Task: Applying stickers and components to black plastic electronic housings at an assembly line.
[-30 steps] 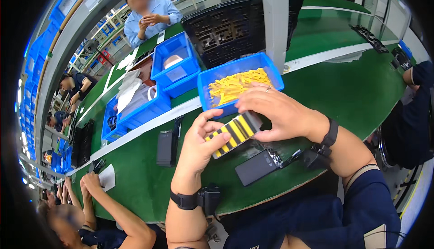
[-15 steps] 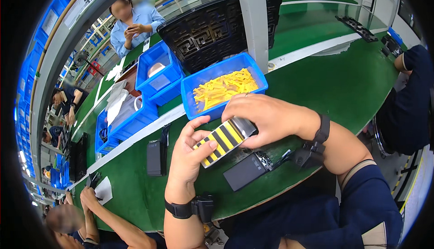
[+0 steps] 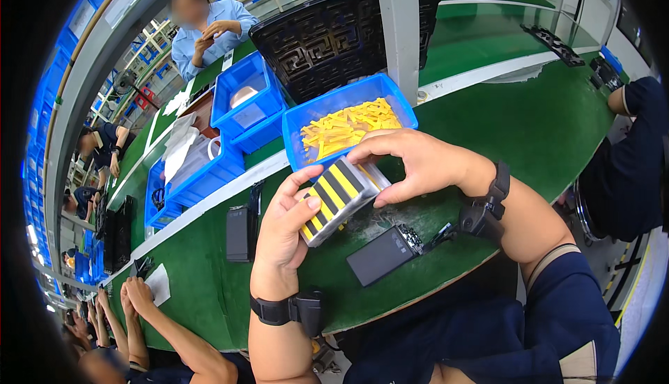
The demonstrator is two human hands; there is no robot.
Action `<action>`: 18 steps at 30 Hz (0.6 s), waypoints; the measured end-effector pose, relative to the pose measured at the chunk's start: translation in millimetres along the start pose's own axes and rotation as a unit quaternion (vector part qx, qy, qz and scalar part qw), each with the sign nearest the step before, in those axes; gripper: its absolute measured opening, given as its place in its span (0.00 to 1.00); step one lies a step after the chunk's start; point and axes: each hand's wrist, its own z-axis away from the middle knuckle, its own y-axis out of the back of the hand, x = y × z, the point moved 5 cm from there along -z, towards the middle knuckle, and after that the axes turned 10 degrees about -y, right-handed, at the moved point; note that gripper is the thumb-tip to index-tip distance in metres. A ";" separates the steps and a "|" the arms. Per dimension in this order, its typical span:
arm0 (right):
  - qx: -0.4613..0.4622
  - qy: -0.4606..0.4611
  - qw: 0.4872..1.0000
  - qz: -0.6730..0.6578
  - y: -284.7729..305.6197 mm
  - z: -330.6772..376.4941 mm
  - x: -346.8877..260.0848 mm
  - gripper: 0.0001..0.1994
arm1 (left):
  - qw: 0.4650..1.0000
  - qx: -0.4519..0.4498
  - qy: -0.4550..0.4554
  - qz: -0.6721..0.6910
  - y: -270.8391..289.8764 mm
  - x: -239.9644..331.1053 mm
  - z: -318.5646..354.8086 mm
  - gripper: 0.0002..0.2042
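A grey-sided block with yellow and black stripes (image 3: 336,196) is tilted above the green table. My left hand (image 3: 282,227) grips its left end, thumb across the striped face and fingers behind. At the block's right end, my right hand (image 3: 428,164) has thumb and forefinger closed about it; a thin yellowish edge shows between them. Just beyond my hands stands a blue bin (image 3: 295,148) holding many yellow strips (image 3: 352,126). On the table below my right hand lies a flat black pack (image 3: 380,255) with wires and a small board at one end.
Another black pack (image 3: 239,234) lies left of my left hand. More blue bins (image 3: 247,116) stand at the back left, and a black patterned panel (image 3: 317,42) leans behind a grey post (image 3: 399,35). A co-worker's hands (image 3: 137,297) rest near white paper at left.
The block has turned, showing more of its grey end. My right fingers have shifted off its end face to its edges, uncovering that end.
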 end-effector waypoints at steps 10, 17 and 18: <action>-0.097 -0.145 0.962 -0.211 -5.6 0.1 23.3 0.25 | 1.000 -0.004 0.000 0.029 4.5 -0.6 -1.2 0.23; -0.096 -0.121 0.938 -0.311 -8.3 -2.4 20.6 0.29 | 0.999 -0.012 -0.001 0.038 3.5 -3.8 -2.0 0.21; -0.083 -0.122 0.942 -0.301 -9.9 -3.2 20.4 0.30 | 0.999 -0.013 -0.001 0.038 3.6 -4.0 -2.2 0.21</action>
